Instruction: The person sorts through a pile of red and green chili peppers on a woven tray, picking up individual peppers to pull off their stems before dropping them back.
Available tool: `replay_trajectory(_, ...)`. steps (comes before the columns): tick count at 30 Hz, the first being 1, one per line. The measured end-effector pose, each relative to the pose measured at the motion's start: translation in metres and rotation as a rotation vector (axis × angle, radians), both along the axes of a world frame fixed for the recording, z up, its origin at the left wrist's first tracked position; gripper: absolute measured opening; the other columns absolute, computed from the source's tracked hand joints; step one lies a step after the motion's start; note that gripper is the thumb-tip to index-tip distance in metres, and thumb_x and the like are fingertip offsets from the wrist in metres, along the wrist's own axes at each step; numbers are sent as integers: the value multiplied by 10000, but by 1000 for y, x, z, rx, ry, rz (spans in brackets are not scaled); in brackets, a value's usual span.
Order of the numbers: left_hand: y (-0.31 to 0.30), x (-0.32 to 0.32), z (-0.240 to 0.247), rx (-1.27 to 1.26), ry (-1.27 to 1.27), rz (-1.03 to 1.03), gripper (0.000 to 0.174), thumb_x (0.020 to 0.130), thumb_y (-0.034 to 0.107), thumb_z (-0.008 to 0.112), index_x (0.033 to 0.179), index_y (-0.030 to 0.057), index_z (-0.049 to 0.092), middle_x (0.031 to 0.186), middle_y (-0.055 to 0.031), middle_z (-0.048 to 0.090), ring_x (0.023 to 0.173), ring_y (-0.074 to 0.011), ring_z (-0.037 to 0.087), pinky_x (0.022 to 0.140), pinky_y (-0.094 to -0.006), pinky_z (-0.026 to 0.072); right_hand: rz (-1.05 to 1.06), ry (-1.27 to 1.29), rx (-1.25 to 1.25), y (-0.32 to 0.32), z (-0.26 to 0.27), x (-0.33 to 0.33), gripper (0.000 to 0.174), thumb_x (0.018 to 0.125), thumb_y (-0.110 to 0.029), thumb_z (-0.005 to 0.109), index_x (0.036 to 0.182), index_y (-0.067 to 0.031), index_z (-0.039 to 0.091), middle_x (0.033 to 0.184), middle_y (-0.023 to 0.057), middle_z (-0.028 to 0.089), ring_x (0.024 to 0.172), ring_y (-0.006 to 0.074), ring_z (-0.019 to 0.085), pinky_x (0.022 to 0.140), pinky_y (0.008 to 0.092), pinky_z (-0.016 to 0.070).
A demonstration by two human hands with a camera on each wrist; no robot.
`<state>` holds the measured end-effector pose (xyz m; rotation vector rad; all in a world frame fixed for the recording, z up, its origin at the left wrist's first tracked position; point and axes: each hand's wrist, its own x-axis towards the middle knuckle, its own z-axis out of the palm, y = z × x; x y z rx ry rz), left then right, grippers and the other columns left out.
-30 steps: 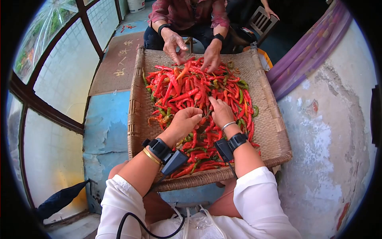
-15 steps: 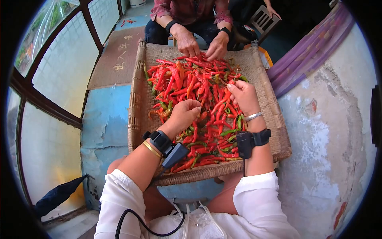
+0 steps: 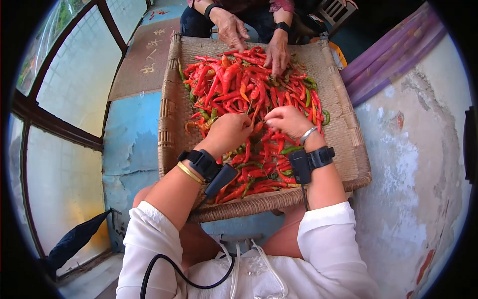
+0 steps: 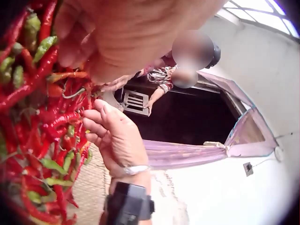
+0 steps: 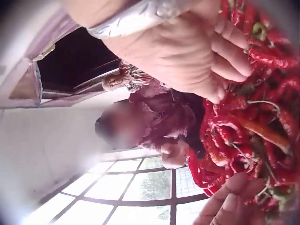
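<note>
A heap of red and green chili peppers (image 3: 226, 82) fills a woven tray. My left hand (image 3: 229, 132) is over the near middle of the heap with its fingers curled in. Its thumb and fingertips (image 5: 232, 199) come close together low in the right wrist view. Facing it, my right hand (image 3: 290, 121) has bent fingers, their tips close to the left hand's. A red chili (image 3: 257, 127) shows between the two hands. I cannot tell whether either hand pinches it. In the left wrist view the right thumb (image 4: 107, 111) lies against the forefinger.
Across the woven tray (image 3: 343, 134), another person's hands (image 3: 278, 55) reach into the far side of the heap. A peeling wall (image 3: 398, 149) with a purple curtain (image 3: 393, 65) stands to the right, framed windows (image 3: 64, 94) to the left. A chair (image 3: 336, 12) is behind.
My right hand went out to the right side of the heap, then came back beside the left hand. The left hand stays nearly in place. The other person's hands shifted among the chilies.
</note>
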<state>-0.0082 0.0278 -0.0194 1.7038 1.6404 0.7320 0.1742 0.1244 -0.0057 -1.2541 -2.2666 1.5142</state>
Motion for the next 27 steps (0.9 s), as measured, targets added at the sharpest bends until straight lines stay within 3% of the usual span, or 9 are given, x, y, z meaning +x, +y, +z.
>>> replay_trajectory(2, 0, -1, -1, 27, 231, -56, 199, 724, 149, 581, 897, 53, 600, 806, -140, 614, 783, -307, 585, 660, -387, 461, 211, -93, 72, -10, -2, -9, 239, 732, -218, 602, 869, -25, 634, 736, 93, 627, 682, 168, 595, 632, 290, 462)
replay_trajectory(4, -1, -3, -6, 52, 295, -109, 170, 718, 135, 564, 864, 61, 611, 791, -144, 611, 780, -310, 587, 669, -400, 465, 339, -193, 253, -19, -15, -16, 325, 707, -318, 618, 882, -44, 633, 807, 142, 624, 777, 267, 596, 702, 349, 457)
replay_trajectory(8, -5, -2, -8, 22, 490, -206, 175, 717, 100, 541, 877, 87, 611, 790, -137, 610, 795, -298, 596, 676, -395, 479, 347, -567, 402, -39, -29, -36, 385, 685, -416, 620, 856, -71, 643, 830, 152, 621, 833, 318, 581, 746, 398, 456)
replay_trajectory(11, -7, 1, -5, 21, 575, -214, 195, 728, 91, 533, 912, 94, 598, 805, -125, 616, 804, -288, 601, 678, -383, 485, 201, -538, 315, -45, -25, -46, 372, 688, -418, 617, 843, -81, 648, 845, 158, 618, 839, 319, 581, 749, 411, 459)
replay_trajectory(12, -6, 2, -4, -5, 610, -211, 202, 734, 87, 529, 925, 98, 593, 811, -118, 618, 810, -283, 603, 680, -378, 487, 190, -434, 394, -37, -52, -41, 356, 704, -414, 609, 753, -63, 643, 725, 147, 612, 691, 297, 588, 655, 384, 461)
replay_trajectory(16, -4, -4, -8, 100, 545, -210, 207, 728, 186, 572, 926, 127, 593, 743, -119, 603, 733, -297, 598, 636, -411, 474, 155, -328, 366, -41, -29, -34, 278, 714, -321, 624, 691, -44, 608, 614, 99, 595, 556, 224, 576, 552, 322, 455)
replay_trajectory(19, -5, -3, -6, 161, 495, -276, 168, 723, 212, 577, 866, 135, 617, 732, -109, 604, 722, -285, 599, 633, -402, 475, 83, -273, 118, -47, -8, -14, 249, 678, -295, 618, 654, -47, 619, 626, 120, 600, 595, 246, 579, 590, 338, 458)
replay_trajectory(24, -2, -3, 0, 9, 598, -187, 147, 717, 232, 584, 803, 125, 636, 702, -100, 604, 690, -280, 596, 600, -406, 473, 88, -196, -10, -43, 16, 24, 163, 698, -177, 609, 623, -35, 580, 539, 30, 554, 458, 89, 504, 440, 244, 416)
replay_trajectory(27, -4, -10, 3, 84, 576, -118, 151, 725, 237, 580, 786, 110, 635, 691, -104, 600, 683, -286, 593, 592, -409, 470, -64, -28, -55, -30, 24, 38, 153, 720, -162, 590, 640, -32, 583, 552, 17, 554, 451, 83, 492, 423, 224, 399)
